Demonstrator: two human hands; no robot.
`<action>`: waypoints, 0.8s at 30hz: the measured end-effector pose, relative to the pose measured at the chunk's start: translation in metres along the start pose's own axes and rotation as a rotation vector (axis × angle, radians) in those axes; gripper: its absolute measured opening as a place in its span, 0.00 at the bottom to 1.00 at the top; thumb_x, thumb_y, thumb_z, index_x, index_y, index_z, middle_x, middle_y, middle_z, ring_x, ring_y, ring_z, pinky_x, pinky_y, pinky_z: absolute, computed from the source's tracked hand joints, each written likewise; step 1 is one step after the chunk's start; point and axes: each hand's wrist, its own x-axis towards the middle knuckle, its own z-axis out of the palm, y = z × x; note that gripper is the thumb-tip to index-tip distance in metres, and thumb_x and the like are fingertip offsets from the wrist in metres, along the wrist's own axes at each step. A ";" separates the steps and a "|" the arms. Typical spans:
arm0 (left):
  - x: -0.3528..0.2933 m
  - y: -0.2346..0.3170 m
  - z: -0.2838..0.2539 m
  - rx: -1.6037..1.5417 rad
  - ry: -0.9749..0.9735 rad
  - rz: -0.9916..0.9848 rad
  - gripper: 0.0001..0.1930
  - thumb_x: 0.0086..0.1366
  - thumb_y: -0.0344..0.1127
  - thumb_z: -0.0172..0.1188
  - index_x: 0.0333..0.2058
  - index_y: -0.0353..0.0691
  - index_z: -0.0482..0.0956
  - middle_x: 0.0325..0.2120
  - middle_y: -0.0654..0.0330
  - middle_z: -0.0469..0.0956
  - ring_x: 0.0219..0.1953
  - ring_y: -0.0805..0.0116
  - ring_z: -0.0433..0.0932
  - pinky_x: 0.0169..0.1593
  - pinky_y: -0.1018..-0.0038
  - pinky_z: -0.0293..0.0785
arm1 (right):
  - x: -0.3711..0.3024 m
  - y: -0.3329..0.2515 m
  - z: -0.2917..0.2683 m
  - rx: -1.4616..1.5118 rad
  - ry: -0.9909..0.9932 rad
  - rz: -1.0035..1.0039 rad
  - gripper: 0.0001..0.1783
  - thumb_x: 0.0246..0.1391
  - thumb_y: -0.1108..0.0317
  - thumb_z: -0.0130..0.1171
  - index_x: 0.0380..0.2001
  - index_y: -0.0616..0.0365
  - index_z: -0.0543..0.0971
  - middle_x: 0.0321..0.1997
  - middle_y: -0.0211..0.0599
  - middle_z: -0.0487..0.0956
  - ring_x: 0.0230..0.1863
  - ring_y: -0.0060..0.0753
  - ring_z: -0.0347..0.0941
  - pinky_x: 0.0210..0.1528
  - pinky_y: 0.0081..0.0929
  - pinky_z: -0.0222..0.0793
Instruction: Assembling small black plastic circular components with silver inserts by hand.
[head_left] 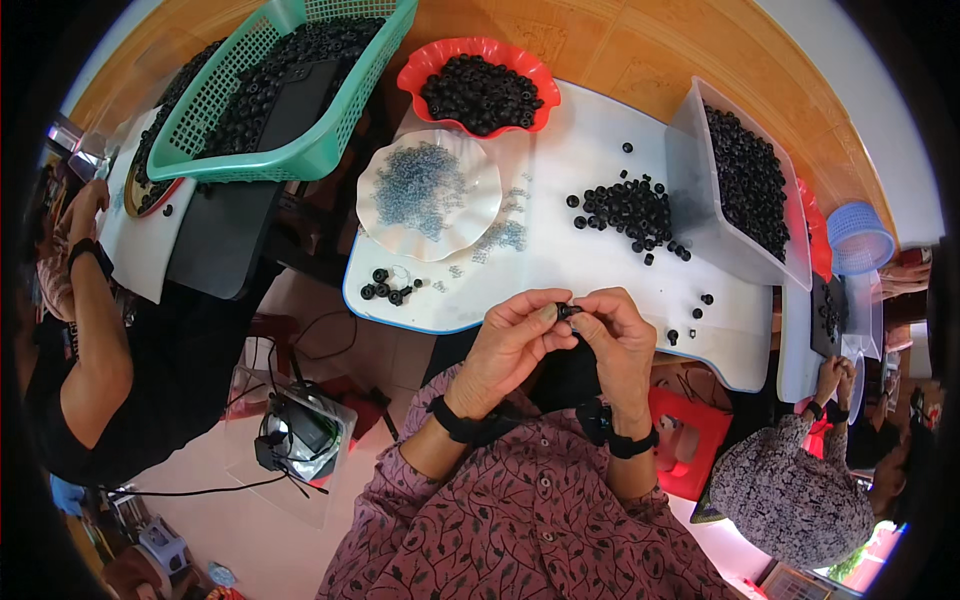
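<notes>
Close in front of my body, at the table's near edge, both hands meet on a small black round part (567, 311). The fingertips of my left hand (510, 345) pinch it from the left. From the other side, my right hand (618, 345) grips it with thumb and fingers, which cover most of it. Beyond them on the white table (570, 265) lies a loose pile of black round parts (630, 212). A white scalloped plate (480, 205) carries many tiny clear or metallic pieces (420, 190), some of them spilled beside it.
A red scalloped bowl (545, 85) and a clear plastic bin (700, 195), both full of black parts, stand at the back. A green basket (300, 165) with a dark phone-like slab (298, 103) sits at left. Other people work at the left (90, 350) and right (795, 490).
</notes>
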 end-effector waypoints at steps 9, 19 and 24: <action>-0.002 0.001 0.005 0.101 -0.003 0.049 0.13 0.69 0.26 0.52 0.51 0.30 0.75 0.37 0.56 0.79 0.38 0.70 0.80 0.47 0.70 0.82 | -0.002 -0.005 0.002 -0.146 0.028 -0.097 0.07 0.52 0.81 0.61 0.36 0.62 0.79 0.38 0.32 0.75 0.37 0.22 0.73 0.40 0.18 0.70; -0.003 0.001 0.007 -0.098 -0.040 0.048 0.14 0.69 0.25 0.52 0.52 0.30 0.73 0.38 0.55 0.79 0.40 0.68 0.80 0.46 0.69 0.82 | -0.007 -0.020 0.009 -0.303 0.038 -0.175 0.08 0.53 0.82 0.60 0.37 0.64 0.79 0.39 0.34 0.75 0.37 0.23 0.73 0.40 0.18 0.70; -0.004 0.002 0.004 -0.078 -0.045 0.026 0.15 0.69 0.26 0.52 0.53 0.30 0.73 0.38 0.54 0.79 0.40 0.68 0.80 0.47 0.68 0.82 | -0.008 -0.019 0.009 -0.188 0.036 -0.128 0.07 0.55 0.82 0.58 0.38 0.64 0.78 0.40 0.34 0.74 0.40 0.23 0.73 0.42 0.18 0.70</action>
